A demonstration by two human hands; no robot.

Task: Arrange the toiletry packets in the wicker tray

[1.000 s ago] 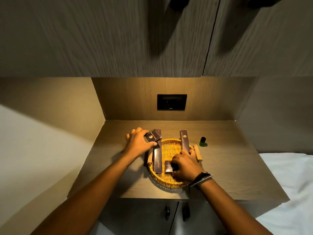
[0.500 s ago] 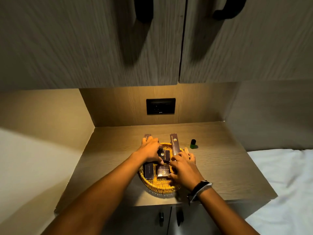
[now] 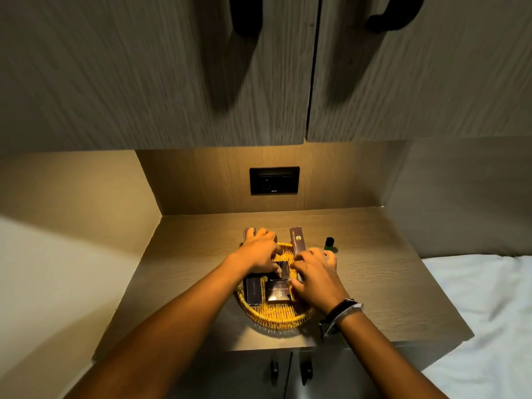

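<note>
A round wicker tray (image 3: 276, 316) sits on the wooden counter. Dark brown toiletry packets lie in it: a long one (image 3: 253, 290) at the left, a small square one (image 3: 278, 291) in the middle, another small one (image 3: 282, 267) just behind it, and a long one (image 3: 298, 240) sticking out over the far rim. My left hand (image 3: 259, 251) lies over the tray's far left, its fingertips on the rear small packet. From the other side my right hand (image 3: 315, 273) touches the same small packets with its fingertips. Neither hand lifts anything.
A small green bottle with a black cap (image 3: 329, 243) stands on the counter (image 3: 388, 283) right of the tray. A black wall socket (image 3: 274, 180) is on the back panel. Cabinet doors hang close overhead. White bedding (image 3: 483, 312) lies at the right.
My left hand brought its small packet down into the tray beside the other small one. Both hands have closed in over the tray's middle. The camera has shifted and dipped.
</note>
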